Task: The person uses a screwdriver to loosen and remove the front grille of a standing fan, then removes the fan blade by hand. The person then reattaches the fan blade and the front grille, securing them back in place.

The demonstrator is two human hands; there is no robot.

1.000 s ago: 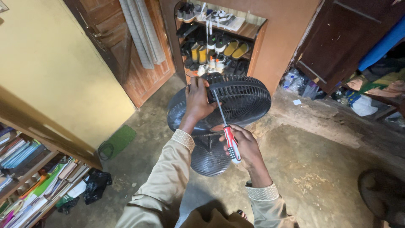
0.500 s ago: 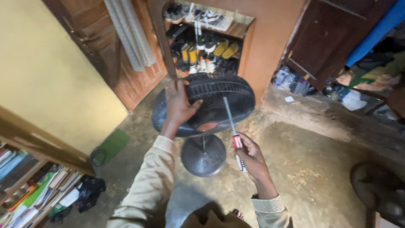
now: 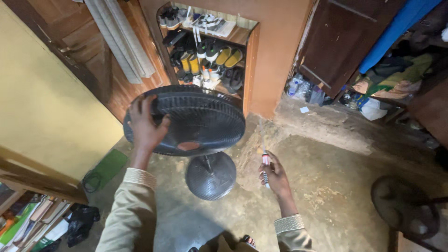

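Note:
A black pedestal fan head (image 3: 196, 119) tilts face-up above its round base (image 3: 211, 175) on the concrete floor. My left hand (image 3: 145, 125) grips the left rim of the fan's grille. To the right of the fan, my right hand (image 3: 275, 177) holds a screwdriver (image 3: 264, 156) with a red and white handle, its shaft blurred and pointing up and away from the fan.
A wall niche with shelves of shoes (image 3: 207, 51) stands behind the fan. A wooden door (image 3: 79, 42) is at left, books (image 3: 28, 224) at bottom left, a dark cabinet door (image 3: 345, 42) and clutter (image 3: 378, 93) at right, another round fan grille (image 3: 403, 207) at lower right.
The fan head has swung to the left with my left hand on its rim. My right hand has pulled the screwdriver away from the grille to the right.

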